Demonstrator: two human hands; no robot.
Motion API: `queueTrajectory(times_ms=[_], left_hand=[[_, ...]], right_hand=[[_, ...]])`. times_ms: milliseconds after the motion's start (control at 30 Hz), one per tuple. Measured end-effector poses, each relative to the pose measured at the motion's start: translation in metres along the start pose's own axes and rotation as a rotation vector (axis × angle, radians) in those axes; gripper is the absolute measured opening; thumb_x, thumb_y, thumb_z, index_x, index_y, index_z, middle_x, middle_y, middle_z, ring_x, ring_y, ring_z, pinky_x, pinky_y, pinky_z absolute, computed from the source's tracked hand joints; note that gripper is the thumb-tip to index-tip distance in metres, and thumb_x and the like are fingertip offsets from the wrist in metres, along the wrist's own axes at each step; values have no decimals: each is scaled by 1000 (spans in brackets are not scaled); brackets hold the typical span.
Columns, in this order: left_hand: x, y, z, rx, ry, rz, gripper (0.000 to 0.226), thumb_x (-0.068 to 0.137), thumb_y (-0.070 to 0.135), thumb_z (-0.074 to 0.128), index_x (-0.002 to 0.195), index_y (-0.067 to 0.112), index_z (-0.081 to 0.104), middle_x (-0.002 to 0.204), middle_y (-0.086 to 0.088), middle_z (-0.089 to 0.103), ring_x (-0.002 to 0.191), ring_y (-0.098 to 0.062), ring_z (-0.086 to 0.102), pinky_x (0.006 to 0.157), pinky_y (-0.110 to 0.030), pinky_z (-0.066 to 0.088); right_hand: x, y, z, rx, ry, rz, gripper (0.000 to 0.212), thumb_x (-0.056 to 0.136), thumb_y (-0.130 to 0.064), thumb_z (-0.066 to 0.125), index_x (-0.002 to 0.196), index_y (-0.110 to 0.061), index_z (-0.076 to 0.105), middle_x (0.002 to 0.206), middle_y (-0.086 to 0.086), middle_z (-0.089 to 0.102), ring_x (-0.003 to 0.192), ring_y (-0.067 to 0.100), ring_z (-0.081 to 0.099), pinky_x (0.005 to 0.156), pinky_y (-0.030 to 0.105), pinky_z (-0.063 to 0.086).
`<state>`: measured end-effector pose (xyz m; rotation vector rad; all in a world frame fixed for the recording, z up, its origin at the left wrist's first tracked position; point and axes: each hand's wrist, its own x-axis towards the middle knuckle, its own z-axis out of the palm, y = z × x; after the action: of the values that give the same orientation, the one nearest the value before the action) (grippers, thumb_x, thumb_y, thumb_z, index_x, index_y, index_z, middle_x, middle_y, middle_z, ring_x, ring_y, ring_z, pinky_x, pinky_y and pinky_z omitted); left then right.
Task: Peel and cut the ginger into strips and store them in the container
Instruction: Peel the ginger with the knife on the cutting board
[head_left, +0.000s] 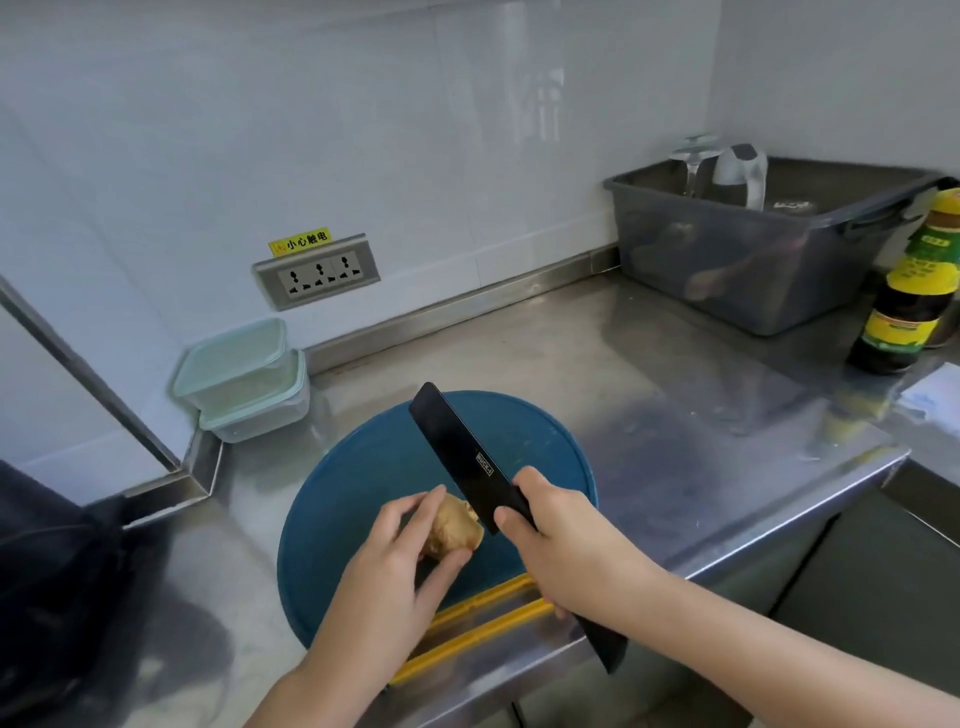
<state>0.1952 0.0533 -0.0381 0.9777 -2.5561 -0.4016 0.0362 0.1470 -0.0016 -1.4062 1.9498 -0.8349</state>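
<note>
A brown knob of ginger (453, 526) is held just above the round blue cutting board (363, 478). My left hand (400, 556) grips it between thumb and fingers. My right hand (558, 540) grips the handle of a black cleaver (462, 452), whose blade slants up and to the left, its lower edge against the ginger's right side. Two stacked clear containers with pale green lids (244, 379) stand at the back left corner of the steel counter (675, 405).
A grey plastic tub (753, 260) holding a kettle sits at the back right. Dark sauce bottles with yellow-green labels (909, 296) stand beside it. A wall socket strip (317, 273) is above the containers. A dark bag (57, 571) lies at the left. The counter edge runs close in front.
</note>
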Motion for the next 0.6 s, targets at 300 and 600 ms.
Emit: queueTrajectory(times_ms=[300,600], left_hand=[[-3,6,2,49,11,-30,64,91,48,44,147,38,14,136,15,33,116,-2,46,88,1,27],[2,10,2,16,31,-44,62,93,47,46,148,36,18,134,14,34,116,-3,47,94,-8,35]], right_hand=[[18,-10,-3,43,-69,44,12,105,-27,37,104,-15,39,75,1,48,45,10,47,42,22,44],[43,-22,-16,108,-220,235,14,104,-23,39,96,-11,41,65,10,52,43,18,47,44,28,47]])
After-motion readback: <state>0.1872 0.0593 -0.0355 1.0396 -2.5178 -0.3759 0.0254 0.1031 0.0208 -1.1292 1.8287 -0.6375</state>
